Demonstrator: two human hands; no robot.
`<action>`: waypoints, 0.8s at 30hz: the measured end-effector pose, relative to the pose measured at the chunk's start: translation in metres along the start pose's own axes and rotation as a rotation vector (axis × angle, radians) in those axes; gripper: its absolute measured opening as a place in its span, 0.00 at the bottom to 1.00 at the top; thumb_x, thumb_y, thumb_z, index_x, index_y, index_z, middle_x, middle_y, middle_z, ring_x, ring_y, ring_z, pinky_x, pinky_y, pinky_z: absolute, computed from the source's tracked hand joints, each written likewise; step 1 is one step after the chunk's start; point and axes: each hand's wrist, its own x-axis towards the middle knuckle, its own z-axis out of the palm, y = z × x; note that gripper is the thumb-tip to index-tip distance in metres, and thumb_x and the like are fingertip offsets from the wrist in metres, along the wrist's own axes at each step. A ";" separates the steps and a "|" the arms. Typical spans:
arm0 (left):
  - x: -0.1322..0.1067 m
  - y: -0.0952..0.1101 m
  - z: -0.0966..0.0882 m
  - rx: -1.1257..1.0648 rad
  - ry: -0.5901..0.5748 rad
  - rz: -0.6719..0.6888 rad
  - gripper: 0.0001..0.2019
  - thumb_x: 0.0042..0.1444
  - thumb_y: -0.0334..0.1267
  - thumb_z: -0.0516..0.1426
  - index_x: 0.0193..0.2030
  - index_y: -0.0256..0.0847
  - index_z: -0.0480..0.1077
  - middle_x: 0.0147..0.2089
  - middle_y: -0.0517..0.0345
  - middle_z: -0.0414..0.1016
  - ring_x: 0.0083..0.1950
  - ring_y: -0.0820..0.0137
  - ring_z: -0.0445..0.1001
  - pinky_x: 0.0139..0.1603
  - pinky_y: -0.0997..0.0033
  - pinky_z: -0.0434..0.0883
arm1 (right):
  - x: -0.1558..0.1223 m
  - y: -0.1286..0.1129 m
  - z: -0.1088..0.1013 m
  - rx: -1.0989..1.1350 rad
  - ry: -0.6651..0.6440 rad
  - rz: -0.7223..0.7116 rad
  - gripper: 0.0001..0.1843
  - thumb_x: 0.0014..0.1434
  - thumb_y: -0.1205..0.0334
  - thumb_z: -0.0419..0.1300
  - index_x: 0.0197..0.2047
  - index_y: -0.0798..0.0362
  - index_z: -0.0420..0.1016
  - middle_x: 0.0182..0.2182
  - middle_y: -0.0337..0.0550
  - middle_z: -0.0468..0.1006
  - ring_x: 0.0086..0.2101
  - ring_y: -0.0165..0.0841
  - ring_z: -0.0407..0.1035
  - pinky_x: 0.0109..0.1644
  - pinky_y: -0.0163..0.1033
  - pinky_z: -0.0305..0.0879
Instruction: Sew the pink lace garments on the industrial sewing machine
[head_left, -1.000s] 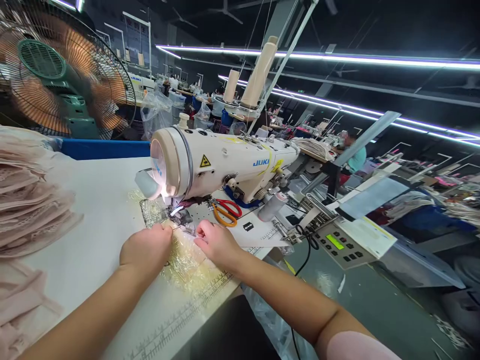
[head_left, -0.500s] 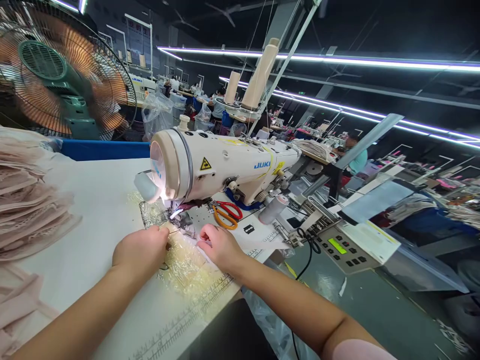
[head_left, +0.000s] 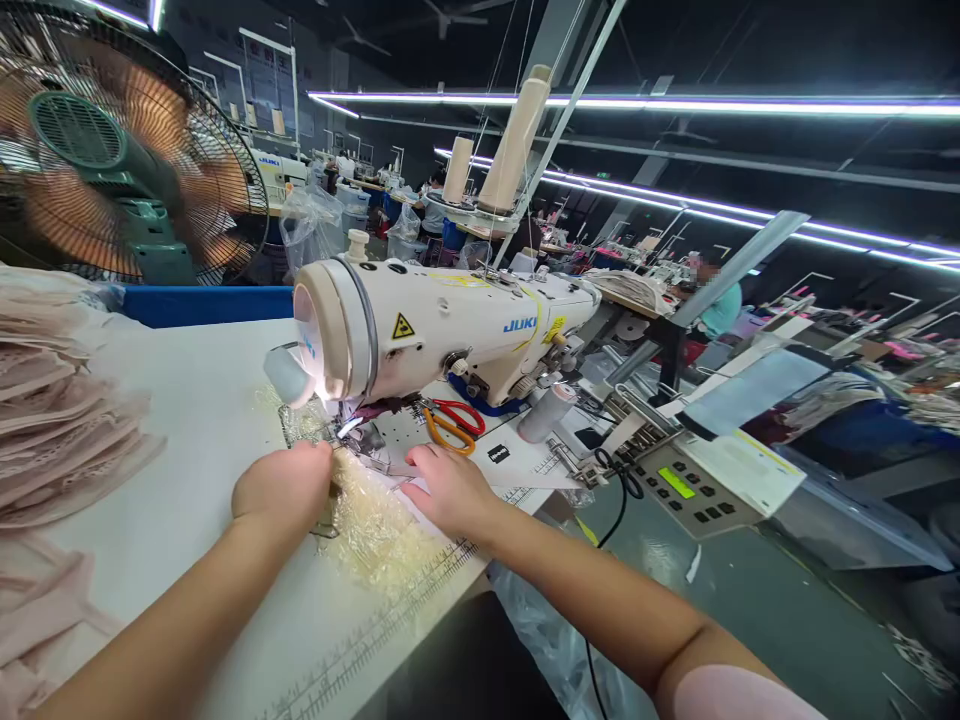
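Note:
A cream sewing machine (head_left: pixel 435 325) stands on a white table (head_left: pixel 180 420), its lamp lit over the needle area (head_left: pixel 349 425). A pale yellow lace piece (head_left: pixel 375 525) lies in front of the needle. My left hand (head_left: pixel 283 487) rests on the lace's left edge with its fingers curled down on it. To the right of the needle my right hand (head_left: pixel 448 488) presses on the lace and a white strip with closed fingers.
Orange-handled and red-handled scissors (head_left: pixel 450 420) lie behind my right hand. A stack of pink fabric pieces (head_left: pixel 52 410) sits at the left. A spinning fan (head_left: pixel 112 150) stands behind it. A control panel (head_left: pixel 686 490) hangs off the table's right side. Other people work farther back.
Both hands have stayed on the lace by the needle; the left hand has shifted slightly left and back, and the right hand slightly right.

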 end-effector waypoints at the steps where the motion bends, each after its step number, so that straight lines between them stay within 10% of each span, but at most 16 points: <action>1: 0.001 -0.001 0.000 0.026 0.001 0.001 0.10 0.51 0.27 0.45 0.34 0.39 0.66 0.35 0.47 0.71 0.32 0.60 0.72 0.27 0.66 0.65 | -0.001 0.001 -0.002 -0.021 -0.012 0.005 0.11 0.58 0.59 0.57 0.43 0.54 0.68 0.41 0.47 0.73 0.42 0.37 0.66 0.43 0.39 0.58; 24: 0.005 -0.018 -0.002 0.018 -0.003 0.091 0.11 0.48 0.26 0.46 0.33 0.38 0.68 0.34 0.49 0.70 0.32 0.61 0.71 0.29 0.64 0.65 | 0.003 0.000 0.005 0.013 0.009 0.003 0.07 0.60 0.66 0.53 0.36 0.54 0.73 0.35 0.43 0.74 0.37 0.32 0.66 0.39 0.36 0.57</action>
